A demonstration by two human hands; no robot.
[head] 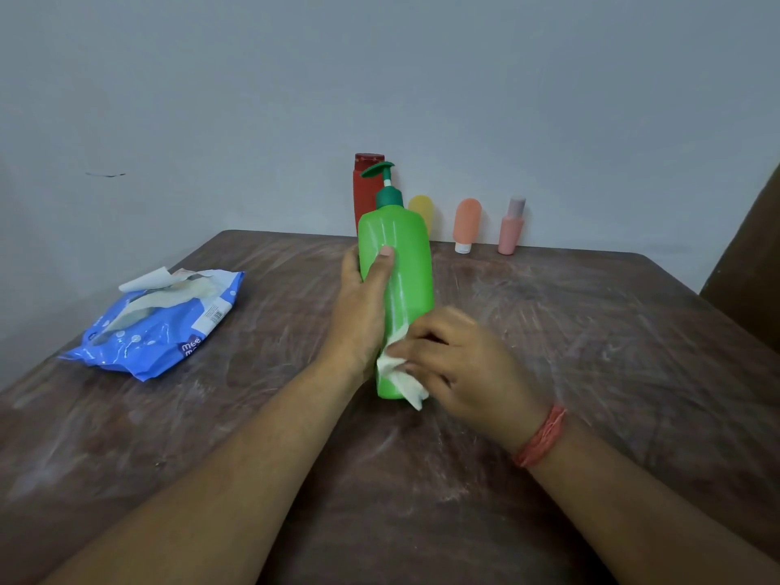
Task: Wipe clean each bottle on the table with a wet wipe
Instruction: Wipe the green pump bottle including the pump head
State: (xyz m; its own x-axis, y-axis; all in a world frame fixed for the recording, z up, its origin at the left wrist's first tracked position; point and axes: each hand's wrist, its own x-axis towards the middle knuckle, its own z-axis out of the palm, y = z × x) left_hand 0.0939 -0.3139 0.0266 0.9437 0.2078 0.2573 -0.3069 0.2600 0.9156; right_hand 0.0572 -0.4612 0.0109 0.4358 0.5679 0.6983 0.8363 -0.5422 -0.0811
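The left hand point(363, 306) grips the green pump bottle point(399, 297) over the middle of the worktop point(591, 352). The right hand point(456, 365) pinches a white wet wipe point(401, 373) against the bottle's bottom end.

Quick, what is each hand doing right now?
Left hand: grips the green pump bottle.
Right hand: pinches the white wet wipe against the bottle's lower part.
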